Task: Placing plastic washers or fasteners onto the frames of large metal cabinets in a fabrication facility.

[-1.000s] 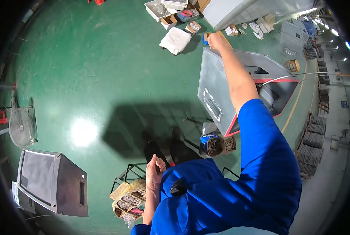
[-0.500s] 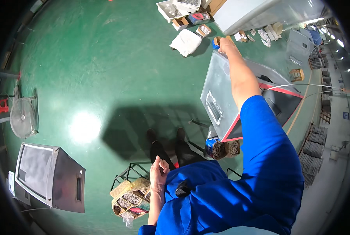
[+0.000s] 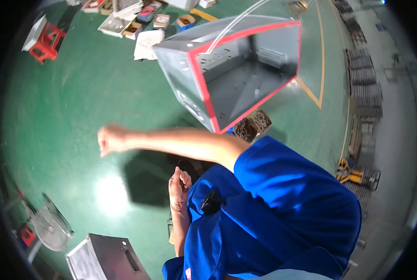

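Plain green floor [image 3: 68, 98] spreads across my remote view, marked by thin yellow lines [image 3: 308, 94]. I see a grey cabinet [image 3: 245, 79] with a bright red border [image 3: 203, 88] around its opening. The wearer's top [image 3: 297, 191] is solid royal blue, with a black clip [image 3: 210, 203]. A stool [image 3: 47, 43] is red; a second cabinet [image 3: 112, 259] shows silver-grey and darker grey.

R hand [image 3: 111, 140] blurred, unclear if L hand [image 3: 178, 185] holds smth, gray cabinet [image 3: 111, 259] cut off @ btm
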Motion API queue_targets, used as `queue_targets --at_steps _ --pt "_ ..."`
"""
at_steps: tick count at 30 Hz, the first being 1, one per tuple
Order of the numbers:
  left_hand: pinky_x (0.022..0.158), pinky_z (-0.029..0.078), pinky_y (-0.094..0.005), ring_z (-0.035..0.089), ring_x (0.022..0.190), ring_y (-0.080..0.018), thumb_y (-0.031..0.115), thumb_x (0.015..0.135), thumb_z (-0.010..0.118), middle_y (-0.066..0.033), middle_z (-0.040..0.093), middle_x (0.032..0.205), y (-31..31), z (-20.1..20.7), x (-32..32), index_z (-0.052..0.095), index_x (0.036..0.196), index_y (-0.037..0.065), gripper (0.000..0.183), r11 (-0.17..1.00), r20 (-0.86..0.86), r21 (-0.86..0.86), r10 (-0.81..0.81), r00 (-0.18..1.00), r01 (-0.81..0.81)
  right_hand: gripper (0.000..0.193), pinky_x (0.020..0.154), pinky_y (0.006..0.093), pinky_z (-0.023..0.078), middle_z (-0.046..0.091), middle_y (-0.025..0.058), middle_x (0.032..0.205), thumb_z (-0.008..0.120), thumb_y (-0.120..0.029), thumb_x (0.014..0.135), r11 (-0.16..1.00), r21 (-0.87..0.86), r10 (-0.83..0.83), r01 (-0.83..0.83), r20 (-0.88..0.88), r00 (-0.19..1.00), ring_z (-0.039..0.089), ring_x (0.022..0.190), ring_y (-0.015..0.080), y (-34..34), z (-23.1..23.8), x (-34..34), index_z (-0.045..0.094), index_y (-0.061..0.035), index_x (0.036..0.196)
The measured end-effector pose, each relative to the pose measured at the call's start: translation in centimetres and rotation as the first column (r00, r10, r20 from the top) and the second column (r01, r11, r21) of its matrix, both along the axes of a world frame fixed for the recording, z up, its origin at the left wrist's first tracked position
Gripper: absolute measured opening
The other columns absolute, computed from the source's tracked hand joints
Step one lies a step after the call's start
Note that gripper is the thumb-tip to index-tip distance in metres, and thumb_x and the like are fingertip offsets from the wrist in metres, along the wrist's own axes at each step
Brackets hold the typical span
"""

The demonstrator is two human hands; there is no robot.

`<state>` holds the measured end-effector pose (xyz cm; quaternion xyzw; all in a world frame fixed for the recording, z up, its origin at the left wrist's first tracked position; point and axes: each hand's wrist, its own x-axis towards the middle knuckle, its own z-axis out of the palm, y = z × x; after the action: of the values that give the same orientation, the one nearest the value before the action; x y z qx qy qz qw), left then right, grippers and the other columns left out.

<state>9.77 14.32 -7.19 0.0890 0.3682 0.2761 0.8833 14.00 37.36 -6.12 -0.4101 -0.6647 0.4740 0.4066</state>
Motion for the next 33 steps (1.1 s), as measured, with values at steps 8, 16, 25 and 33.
queue_targets --at_steps 8,16,25,33 --pt "0.058 0.039 -0.0226 0.047 0.063 -0.0057 0.032 0.096 0.049 0.0019 0.056 0.071 -3.0 0.7 4.9 0.062 0.09 0.004 0.031 0.926 -0.22 0.236 -0.246 0.944 0.296 0.024 0.055 0.0367 0.042 0.061 0.0103 0.066 0.071 -0.02 0.075 0.843 -0.157 0.492 -0.515 -0.165 0.855 0.059 0.061 0.0225 -20.6 4.6 4.5 0.058 -0.0002 0.07" --pt "0.054 0.043 -0.0237 0.052 0.059 -0.0118 0.029 0.092 0.054 -0.0054 0.058 0.074 -6.9 -1.4 9.9 0.06 0.094 -0.001 0.03 0.871 -0.025 0.451 -0.203 0.979 0.192 0.021 0.043 0.0273 0.04 0.059 0.0059 0.061 0.069 -0.02 0.08 0.849 -0.465 0.138 -0.252 -0.265 0.954 0.053 0.047 0.0117 -29.2 4.4 23.5 0.061 -0.0011 0.075" --pt "0.042 0.027 -0.0201 0.038 0.051 -0.0068 0.026 0.099 0.042 0.0023 0.044 0.063 -9.1 -0.7 16.2 0.057 0.101 0.001 0.03 0.984 -0.309 0.029 -0.156 0.938 0.174 0.022 0.044 0.0243 0.041 0.054 0.0011 0.058 0.069 -0.021 0.083 0.841 -0.515 0.059 -0.163 -0.211 0.976 0.051 0.047 0.0085 -33.9 1.7 32.4 0.058 -0.0026 0.076" --pt "0.044 0.026 -0.0182 0.036 0.057 -0.0061 0.019 0.096 0.046 0.0022 0.037 0.068 -6.6 -1.2 15.8 0.053 0.114 -0.001 0.028 0.994 -0.203 0.092 0.084 0.975 -0.066 0.011 0.052 0.0241 0.043 0.06 0.0022 0.065 0.064 -0.012 0.082 0.849 -0.493 0.088 -0.189 -0.222 0.971 0.054 0.056 0.0076 -35.3 0.9 34.0 0.062 -0.0017 0.082"
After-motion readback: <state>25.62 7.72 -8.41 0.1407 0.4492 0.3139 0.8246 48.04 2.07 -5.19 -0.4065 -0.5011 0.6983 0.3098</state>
